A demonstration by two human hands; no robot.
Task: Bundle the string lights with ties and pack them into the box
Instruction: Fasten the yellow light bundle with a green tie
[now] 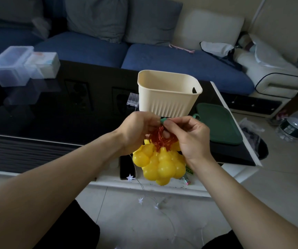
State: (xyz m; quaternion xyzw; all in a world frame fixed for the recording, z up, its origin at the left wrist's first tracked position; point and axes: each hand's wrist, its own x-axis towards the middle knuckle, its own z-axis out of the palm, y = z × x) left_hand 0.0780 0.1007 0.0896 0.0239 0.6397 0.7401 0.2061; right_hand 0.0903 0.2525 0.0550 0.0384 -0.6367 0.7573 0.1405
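Step in hand: you are fastening a small green tie (163, 120) around the gathered red wire of the yellow gourd-shaped plastic string lights (160, 163); by my reading, the bundling is nearly done and the packing is not yet begun.
Left hand: your left hand (137, 130) is gripping the bunched red wire at the top of the cluster, fingers curled around it.
Right hand: your right hand (186, 135) is pinching the green tie between thumb and fingertips, right against the left hand's fingers.
Where the lights are: the bundle is hanging in the air from both hands, just in front of the cream ribbed plastic box (169, 94), which is standing open on the glossy black table (55, 112).
Next move: you are likely needing to cinch the tie snug, then lift the cluster up and over the box rim and lower it in; the bulbs are looking about as wide as the opening, so expect to feed them in loosely.
Materials: the bulbs are looking smooth, hard and light; the wire is thin and kinked, so it may spring out of a loose tie.
Nearby: a dark green flat lid (220, 126) is lying beside the box; a clear wire with white star lights (141, 200) is trailing on the tiled floor.
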